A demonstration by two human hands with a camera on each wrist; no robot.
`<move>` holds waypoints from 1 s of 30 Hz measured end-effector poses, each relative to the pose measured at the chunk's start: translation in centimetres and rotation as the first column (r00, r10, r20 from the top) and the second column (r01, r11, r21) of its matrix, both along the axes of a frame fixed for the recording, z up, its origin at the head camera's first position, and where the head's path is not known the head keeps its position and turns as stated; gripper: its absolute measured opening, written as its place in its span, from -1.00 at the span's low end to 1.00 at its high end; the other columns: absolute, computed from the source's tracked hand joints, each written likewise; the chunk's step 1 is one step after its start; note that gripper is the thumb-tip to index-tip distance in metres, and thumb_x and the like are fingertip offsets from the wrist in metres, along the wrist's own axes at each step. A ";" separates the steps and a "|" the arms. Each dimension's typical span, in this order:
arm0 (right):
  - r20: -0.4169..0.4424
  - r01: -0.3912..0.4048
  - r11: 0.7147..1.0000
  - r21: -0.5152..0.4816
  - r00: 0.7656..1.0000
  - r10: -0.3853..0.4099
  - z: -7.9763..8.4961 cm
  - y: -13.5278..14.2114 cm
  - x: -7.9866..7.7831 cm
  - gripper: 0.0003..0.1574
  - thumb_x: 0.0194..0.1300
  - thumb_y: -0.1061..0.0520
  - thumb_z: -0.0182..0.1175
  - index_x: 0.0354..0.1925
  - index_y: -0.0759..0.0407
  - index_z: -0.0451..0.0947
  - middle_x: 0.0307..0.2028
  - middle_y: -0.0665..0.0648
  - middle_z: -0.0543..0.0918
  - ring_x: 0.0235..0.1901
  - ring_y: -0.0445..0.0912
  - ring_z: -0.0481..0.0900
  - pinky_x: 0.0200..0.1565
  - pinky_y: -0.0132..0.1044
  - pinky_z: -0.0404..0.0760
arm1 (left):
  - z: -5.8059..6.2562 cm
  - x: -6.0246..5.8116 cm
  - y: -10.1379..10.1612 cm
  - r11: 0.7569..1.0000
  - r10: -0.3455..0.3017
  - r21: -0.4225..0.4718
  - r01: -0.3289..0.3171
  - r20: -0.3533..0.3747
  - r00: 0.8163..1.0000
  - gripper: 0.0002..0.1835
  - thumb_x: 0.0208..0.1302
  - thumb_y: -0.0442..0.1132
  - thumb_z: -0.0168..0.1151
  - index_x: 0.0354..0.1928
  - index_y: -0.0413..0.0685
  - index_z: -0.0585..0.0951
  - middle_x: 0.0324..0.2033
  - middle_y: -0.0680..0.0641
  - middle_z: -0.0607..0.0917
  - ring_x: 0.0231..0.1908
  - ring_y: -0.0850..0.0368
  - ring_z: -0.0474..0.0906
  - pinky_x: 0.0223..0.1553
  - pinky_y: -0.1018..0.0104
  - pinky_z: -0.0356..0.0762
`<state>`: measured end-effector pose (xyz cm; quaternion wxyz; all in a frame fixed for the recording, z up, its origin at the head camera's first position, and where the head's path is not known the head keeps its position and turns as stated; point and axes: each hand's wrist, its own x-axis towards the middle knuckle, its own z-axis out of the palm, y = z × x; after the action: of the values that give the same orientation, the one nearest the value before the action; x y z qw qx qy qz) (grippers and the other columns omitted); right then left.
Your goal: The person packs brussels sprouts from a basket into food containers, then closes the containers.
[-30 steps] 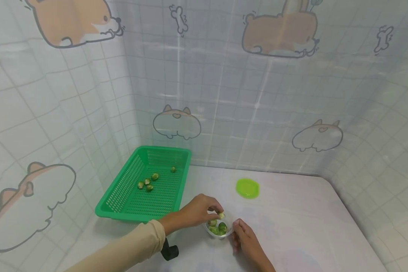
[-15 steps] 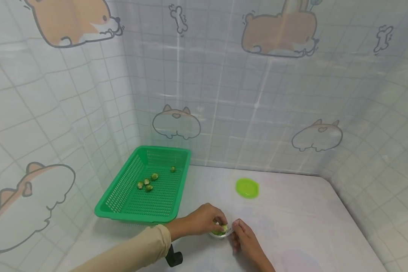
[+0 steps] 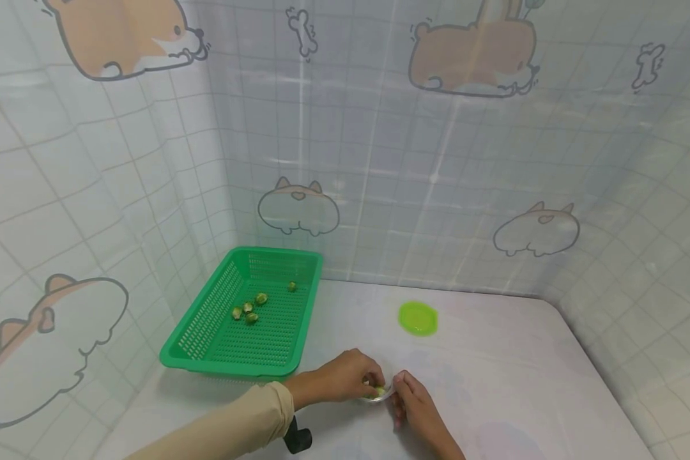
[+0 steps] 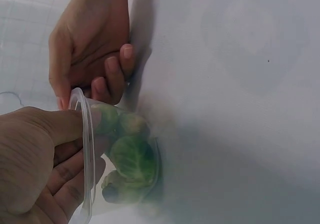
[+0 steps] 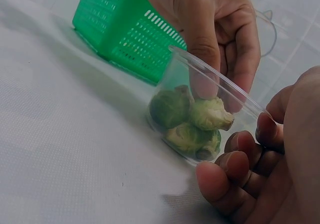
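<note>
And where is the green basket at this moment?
In the head view, the green basket stands at left on the table, left of the clear cup.

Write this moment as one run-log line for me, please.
left hand: pinches sprout inside cup | right hand: holds cup's rim | basket: five sprouts inside | lid: on table, off cup

Two hands (image 3: 351,375) (image 3: 418,404) are at a clear cup (image 3: 386,394).

Diffuse light; backdrop (image 3: 379,140) glare-streaked; wrist views dimmer.
</note>
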<state>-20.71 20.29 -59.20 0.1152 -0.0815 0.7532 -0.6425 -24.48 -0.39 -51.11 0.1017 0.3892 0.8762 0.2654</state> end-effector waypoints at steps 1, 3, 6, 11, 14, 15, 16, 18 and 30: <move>-0.002 -0.002 1.000 0.003 1.000 0.002 0.0 0.0 0.0 -0.50 0.63 -0.13 -0.12 -0.24 0.28 0.36 -0.48 0.05 0.45 -0.63 -0.14 0.47 -0.57 -0.22 0.63 | -0.1 0.0 0.0 1.000 -0.002 0.000 0.002 0.001 1.000 -0.91 0.20 -0.25 0.48 -0.26 0.09 0.79 -0.40 0.32 0.72 -0.39 0.53 0.53 -0.32 0.61 0.53; -0.005 -0.006 1.000 0.005 1.000 0.006 -0.1 0.0 0.0 -0.49 0.63 -0.14 -0.13 -0.24 0.28 0.36 -0.48 0.05 0.45 -0.64 -0.14 0.47 -0.57 -0.22 0.64 | -0.1 0.0 0.0 1.000 -0.008 -0.003 0.008 -0.001 1.000 -0.91 0.20 -0.26 0.48 -0.27 0.09 0.79 -0.40 0.31 0.73 -0.39 0.54 0.52 -0.32 0.62 0.53; -0.001 -0.009 1.000 0.005 1.000 0.009 -0.1 0.0 0.0 -0.49 0.63 -0.15 -0.14 -0.24 0.27 0.36 -0.47 0.05 0.45 -0.64 -0.13 0.47 -0.56 -0.22 0.64 | -0.2 -0.1 0.0 1.000 -0.008 -0.006 0.008 -0.002 1.000 -0.91 0.19 -0.26 0.48 -0.27 0.09 0.79 -0.40 0.31 0.73 -0.39 0.54 0.51 -0.32 0.62 0.52; 0.016 -0.005 1.000 0.015 1.000 0.004 0.0 0.0 -0.1 -0.49 0.64 -0.14 -0.15 -0.23 0.26 0.36 -0.45 0.06 0.46 -0.61 -0.11 0.48 -0.55 -0.22 0.64 | -0.3 -0.2 0.0 1.000 -0.001 -0.014 0.001 -0.015 1.000 -0.90 0.19 -0.24 0.48 -0.25 0.10 0.79 -0.40 0.34 0.71 -0.38 0.55 0.52 -0.32 0.62 0.53; 0.034 0.003 1.000 0.021 0.999 -0.004 0.2 0.0 -0.1 -0.51 0.63 -0.14 -0.14 -0.22 0.25 0.36 -0.44 0.07 0.46 -0.59 -0.09 0.48 -0.54 -0.22 0.63 | -0.2 -0.3 -0.1 1.000 -0.002 -0.002 0.002 -0.004 1.000 -0.88 0.19 -0.24 0.48 -0.22 0.08 0.78 -0.36 0.32 0.73 -0.35 0.55 0.55 -0.29 0.62 0.55; 0.039 0.005 1.000 0.021 0.999 -0.006 0.3 0.1 -0.1 -0.52 0.63 -0.13 -0.14 -0.22 0.25 0.35 -0.43 0.06 0.46 -0.59 -0.09 0.48 -0.54 -0.23 0.63 | -0.2 -0.3 -0.1 1.000 -0.003 0.004 0.003 0.000 1.000 -0.87 0.20 -0.23 0.48 -0.21 0.07 0.78 -0.34 0.30 0.75 -0.33 0.55 0.56 -0.28 0.61 0.56; 0.042 0.006 1.000 0.020 0.999 -0.007 0.3 0.1 -0.1 -0.52 0.63 -0.13 -0.14 -0.22 0.25 0.35 -0.43 0.07 0.46 -0.59 -0.09 0.48 -0.54 -0.23 0.63 | -0.1 -0.3 -0.2 1.000 -0.004 0.009 0.004 0.005 1.000 -0.86 0.20 -0.23 0.48 -0.19 0.06 0.78 -0.31 0.28 0.76 -0.32 0.55 0.57 -0.26 0.60 0.57; 0.043 0.007 1.000 0.021 0.999 -0.007 0.4 0.1 -0.1 -0.53 0.64 -0.11 -0.15 -0.22 0.25 0.35 -0.43 0.07 0.46 -0.59 -0.08 0.47 -0.54 -0.23 0.63 | 0.0 -0.3 -0.3 1.000 -0.004 0.022 0.004 0.011 1.000 -0.84 0.21 -0.22 0.48 -0.16 0.04 0.77 -0.28 0.25 0.77 -0.29 0.55 0.59 -0.24 0.60 0.58; 0.016 0.014 1.000 0.000 1.000 -0.014 0.3 -0.2 0.1 -0.54 0.65 -0.06 -0.14 -0.23 0.30 0.34 -0.45 0.08 0.44 -0.63 -0.12 0.45 -0.58 -0.21 0.63 | 1.5 -0.3 -1.5 0.994 0.017 0.112 -0.018 0.011 1.000 -0.85 0.27 -0.23 0.42 -0.12 0.03 0.75 -0.21 0.12 0.79 -0.21 0.48 0.65 -0.12 0.47 0.66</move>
<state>-20.59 20.14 -58.87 0.1166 -0.0712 0.7529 -0.6438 -24.81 -1.91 -49.65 0.0816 0.3854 0.8627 0.3171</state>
